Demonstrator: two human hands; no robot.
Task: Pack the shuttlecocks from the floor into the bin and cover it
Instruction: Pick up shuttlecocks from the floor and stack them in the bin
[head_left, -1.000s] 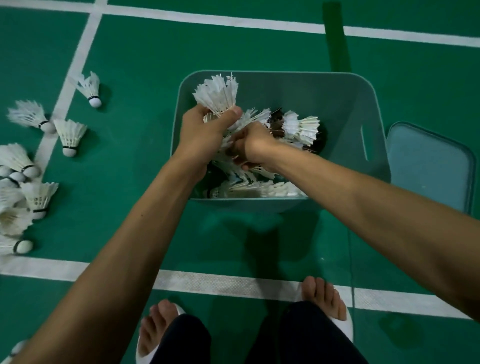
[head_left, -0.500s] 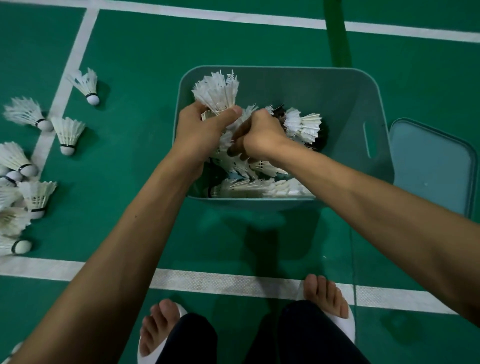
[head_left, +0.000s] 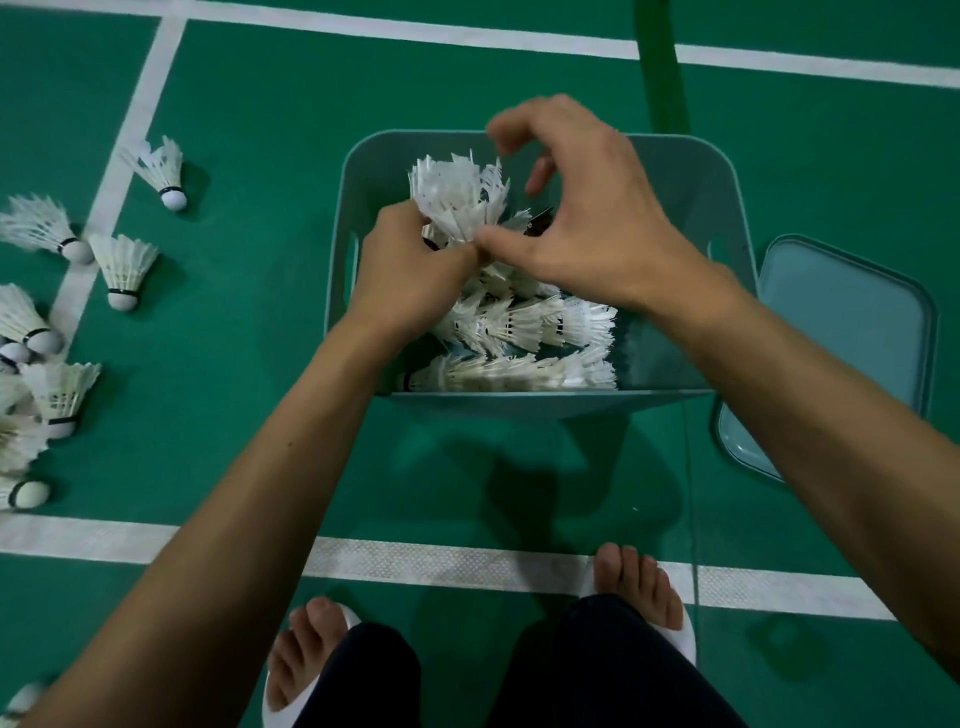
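A teal plastic bin (head_left: 724, 291) stands on the green court floor ahead of my feet, holding several white feather shuttlecocks (head_left: 524, 332) laid in rows. My left hand (head_left: 410, 270) is inside the bin at its left side, shut on a bunch of shuttlecocks (head_left: 457, 195) with the feathers pointing up. My right hand (head_left: 587, 218) hovers above the bin, fingers spread and curled, holding nothing; its thumb tip is close to the bunch. The teal lid (head_left: 841, 353) lies flat on the floor right of the bin.
Several loose shuttlecocks lie on the floor at the left, among them one (head_left: 163, 171) near a white court line (head_left: 130, 130) and one (head_left: 124, 270) standing on its cork. Another white line (head_left: 441, 564) runs before my feet (head_left: 641, 587) in white slippers.
My right hand has lifted out of the bin and opened its fingers above it. My left hand keeps the bunch in about the same place.
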